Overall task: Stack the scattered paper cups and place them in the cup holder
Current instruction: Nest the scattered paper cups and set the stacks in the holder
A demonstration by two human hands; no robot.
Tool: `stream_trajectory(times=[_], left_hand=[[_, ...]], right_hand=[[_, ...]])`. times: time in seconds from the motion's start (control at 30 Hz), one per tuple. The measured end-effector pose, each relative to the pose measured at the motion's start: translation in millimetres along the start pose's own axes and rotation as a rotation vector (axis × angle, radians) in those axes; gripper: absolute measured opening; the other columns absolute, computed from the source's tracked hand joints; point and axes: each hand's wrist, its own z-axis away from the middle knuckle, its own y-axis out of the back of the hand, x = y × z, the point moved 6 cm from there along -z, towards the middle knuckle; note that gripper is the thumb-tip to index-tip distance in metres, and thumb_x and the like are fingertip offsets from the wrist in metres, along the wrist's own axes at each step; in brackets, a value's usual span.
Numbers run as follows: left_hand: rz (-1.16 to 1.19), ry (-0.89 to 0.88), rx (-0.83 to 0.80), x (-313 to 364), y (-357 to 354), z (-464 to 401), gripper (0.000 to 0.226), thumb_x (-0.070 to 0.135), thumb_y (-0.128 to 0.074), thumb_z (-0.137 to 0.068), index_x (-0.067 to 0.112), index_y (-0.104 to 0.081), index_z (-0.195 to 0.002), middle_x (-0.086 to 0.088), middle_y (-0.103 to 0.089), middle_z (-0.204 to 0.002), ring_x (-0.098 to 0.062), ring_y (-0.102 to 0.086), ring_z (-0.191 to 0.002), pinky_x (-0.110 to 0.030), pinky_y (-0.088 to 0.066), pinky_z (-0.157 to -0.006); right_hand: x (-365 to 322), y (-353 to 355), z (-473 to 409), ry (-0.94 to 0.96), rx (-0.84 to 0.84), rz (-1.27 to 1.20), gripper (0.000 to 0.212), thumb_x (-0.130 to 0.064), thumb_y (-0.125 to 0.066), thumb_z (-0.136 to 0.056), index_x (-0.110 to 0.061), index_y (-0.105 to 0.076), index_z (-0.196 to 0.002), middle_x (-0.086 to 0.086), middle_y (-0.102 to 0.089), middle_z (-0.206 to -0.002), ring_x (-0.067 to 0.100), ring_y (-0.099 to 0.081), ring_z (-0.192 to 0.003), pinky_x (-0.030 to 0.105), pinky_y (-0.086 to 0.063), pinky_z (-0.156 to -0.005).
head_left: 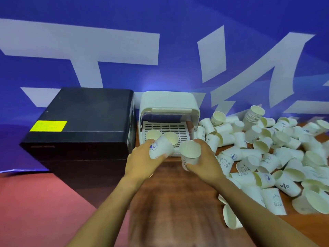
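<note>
I see my left hand (142, 158) gripping one paper cup (159, 147) and my right hand (204, 158) curled round another cup (190, 152), possibly stacked, holder (169, 111) at twelve o'clock.

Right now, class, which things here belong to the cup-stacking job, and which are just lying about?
Job:
- cup in the left hand, cup in the right hand
- white cup holder, two cups already inside
- scattered paper cups
- small finished stack

Lying about:
- black box with yellow label
- blue banner
</note>
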Motion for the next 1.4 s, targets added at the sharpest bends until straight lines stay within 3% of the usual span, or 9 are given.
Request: stream_trajectory(times=[0.1,0.2,0.33,0.47,0.6,0.8,1.07,1.23,1.4], left_hand=[[0.105,0.03,-0.013,-3,-8,-13,0.069,0.051,-0.066,-0.074,0.04,-0.034,-0.134,0.007,-0.054,-0.122,-0.018,-0.057,-0.106,-0.04,-0.051,-0.088],[0.187,0.037,-0.018,0,-16,-18,0.083,0.05,-0.066,-0.07,0.048,-0.02,-0.14,0.006,-0.047,-0.131,-0.02,-0.054,-0.112,-0.044,-0.053,-0.088],[0.133,0.041,0.037,4,-15,-39,0.073,0.041,-0.066,-0.064,0.043,-0.031,-0.128,0.009,-0.053,-0.122,-0.022,-0.051,-0.112,-0.047,-0.051,-0.088],[0.222,0.073,0.115,9,-7,-63,0.063,0.041,-0.071,-0.065,0.041,-0.036,-0.117,0.007,-0.055,-0.118,-0.019,-0.056,-0.106,-0.045,-0.052,-0.086],[0.25,0.111,0.153,5,-8,-82,0.074,0.027,-0.072,-0.067,0.035,-0.032,-0.129,0.003,-0.049,-0.127,-0.02,-0.054,-0.111,-0.044,-0.05,-0.092],[0.169,0.15,0.129,-4,-22,-100,0.08,0.028,-0.072,-0.076,0.03,-0.027,-0.142,-0.001,-0.04,-0.132,-0.02,-0.052,-0.111,-0.041,-0.048,-0.095],[0.0,0.154,0.075,-19,-45,-125,0.058,0.036,-0.073,-0.069,0.033,-0.04,-0.116,0.004,-0.049,-0.115,-0.023,-0.057,-0.098,-0.048,-0.053,-0.081],[-0.16,0.21,-0.003,-36,-60,-129,0.069,0.03,-0.073,-0.074,0.025,-0.035,-0.132,-0.003,-0.042,-0.132,-0.027,-0.048,-0.116,-0.046,-0.046,-0.092],[-0.241,0.293,-0.158,-56,-73,-131,0.089,0.035,-0.074,-0.072,0.021,-0.024,-0.145,-0.006,-0.031,-0.146,-0.032,-0.037,-0.13,-0.05,-0.04,-0.101]], right_hand=[[3,2,-19,-0.023,0.002,-0.03,0.081,-0.035,-0.077,-0.067,-0.022,-0.033,-0.134,-0.005,-0.044,-0.127,0.012,-0.046,-0.113,0.026,-0.037,-0.087],[5,4,-35,-0.01,0.0,-0.057,0.085,-0.025,-0.079,-0.07,-0.022,-0.029,-0.138,-0.007,-0.042,-0.131,0.011,-0.043,-0.118,0.025,-0.037,-0.093],[8,3,-62,0.041,-0.034,-0.054,0.076,-0.028,-0.077,-0.07,-0.03,-0.035,-0.132,-0.008,-0.046,-0.13,0.008,-0.044,-0.118,0.024,-0.036,-0.093],[6,-4,-87,0.077,-0.063,-0.024,0.081,-0.036,-0.077,-0.072,-0.032,-0.029,-0.138,-0.01,-0.041,-0.138,0.009,-0.043,-0.124,0.025,-0.039,-0.096],[6,-18,-105,0.079,-0.095,-0.045,0.085,-0.033,-0.077,-0.075,-0.034,-0.023,-0.14,-0.012,-0.037,-0.137,0.006,-0.04,-0.12,0.021,-0.036,-0.093],[18,-38,-120,0.024,-0.14,-0.051,0.087,-0.02,-0.073,-0.077,-0.028,-0.021,-0.145,-0.005,-0.033,-0.146,0.007,-0.04,-0.121,0.017,-0.034,-0.094],[28,-51,-133,0.016,-0.164,0.023,0.085,-0.039,-0.071,-0.072,-0.031,-0.026,-0.143,-0.004,-0.042,-0.142,0.017,-0.044,-0.127,0.04,-0.043,-0.101],[38,-64,-136,-0.015,-0.255,0.108,0.084,-0.041,-0.075,-0.072,-0.029,-0.031,-0.143,-0.006,-0.041,-0.142,0.017,-0.042,-0.127,0.039,-0.041,-0.102],[54,-73,-131,-0.078,-0.362,0.165,0.093,-0.037,-0.075,-0.074,-0.024,-0.022,-0.149,0.001,-0.033,-0.146,0.021,-0.036,-0.132,0.038,-0.035,-0.108]])
